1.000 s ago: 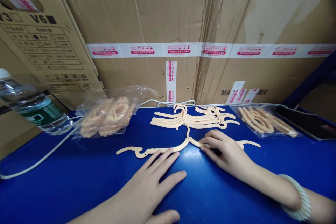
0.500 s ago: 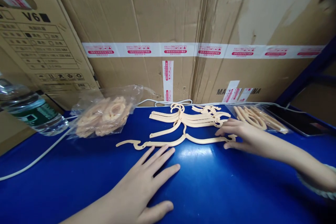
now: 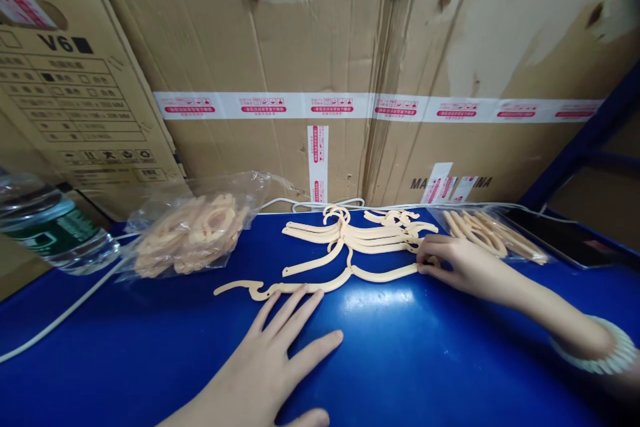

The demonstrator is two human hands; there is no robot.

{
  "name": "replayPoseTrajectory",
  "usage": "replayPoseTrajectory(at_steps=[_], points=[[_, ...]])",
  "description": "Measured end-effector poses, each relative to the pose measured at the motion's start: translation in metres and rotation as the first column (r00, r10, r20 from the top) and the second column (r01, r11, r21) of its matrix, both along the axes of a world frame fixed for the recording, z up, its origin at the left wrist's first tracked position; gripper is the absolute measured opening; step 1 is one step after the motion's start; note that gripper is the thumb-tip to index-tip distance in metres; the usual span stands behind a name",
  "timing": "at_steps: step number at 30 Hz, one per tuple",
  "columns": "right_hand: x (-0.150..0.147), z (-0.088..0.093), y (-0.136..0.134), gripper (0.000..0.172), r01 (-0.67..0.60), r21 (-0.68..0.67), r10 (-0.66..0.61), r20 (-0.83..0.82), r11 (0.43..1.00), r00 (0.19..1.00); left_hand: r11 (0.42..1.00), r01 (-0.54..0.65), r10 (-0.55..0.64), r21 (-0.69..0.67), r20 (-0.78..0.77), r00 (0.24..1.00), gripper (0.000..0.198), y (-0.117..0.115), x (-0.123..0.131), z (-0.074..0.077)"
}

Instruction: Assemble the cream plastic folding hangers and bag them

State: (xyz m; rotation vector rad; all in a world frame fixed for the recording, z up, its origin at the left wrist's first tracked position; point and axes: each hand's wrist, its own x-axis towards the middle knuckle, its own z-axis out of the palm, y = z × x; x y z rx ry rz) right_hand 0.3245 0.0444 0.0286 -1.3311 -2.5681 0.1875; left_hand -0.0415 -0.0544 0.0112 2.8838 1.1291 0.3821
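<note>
A cream plastic hanger (image 3: 320, 278) lies flat on the blue table (image 3: 425, 353). My left hand (image 3: 273, 360) rests flat beside it with fingers spread, the fingertips touching its left arm. My right hand (image 3: 457, 265) pinches the hanger's right end, with the fingers curled over it. Just behind lies a stack of like hangers (image 3: 357, 230).
A clear bag of cream rings (image 3: 187, 233) sits at the left and a bag of cream curved parts (image 3: 493, 233) at the right. A water bottle (image 3: 47, 230) lies far left, with a white cable (image 3: 65, 310) near it. Cardboard boxes (image 3: 320, 67) wall the back. A dark tray (image 3: 567, 237) is at right.
My right hand slid from the hanger's middle out to its right end and closed on it. The hanger shifted back toward the stack. My left hand barely moved.
</note>
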Motion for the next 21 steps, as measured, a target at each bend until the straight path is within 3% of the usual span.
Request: replayPoseTrajectory(at_steps=[5,9,15,21], points=[[-0.002,0.001,0.001,0.021,0.009,-0.004,-0.009,-0.028,1.0,1.0,1.0,-0.013,0.013,0.008,0.02,1.0,0.066,-0.002,0.002,-0.003],[0.006,0.006,0.01,0.026,0.064,0.1,-0.058,-0.052,0.993,0.997,1.0,0.023,-0.024,0.012,0.04,0.999,0.065,0.0,0.001,-0.004],[0.021,0.017,0.044,0.023,0.216,0.203,-0.216,-0.024,0.955,0.976,0.99,0.136,-0.135,0.022,-0.053,0.989,0.054,0.004,-0.002,0.007],[0.009,0.016,0.084,0.016,0.248,0.175,-0.268,0.099,0.953,0.958,0.995,0.097,-0.099,0.035,0.072,0.992,0.049,-0.005,0.003,-0.001]])
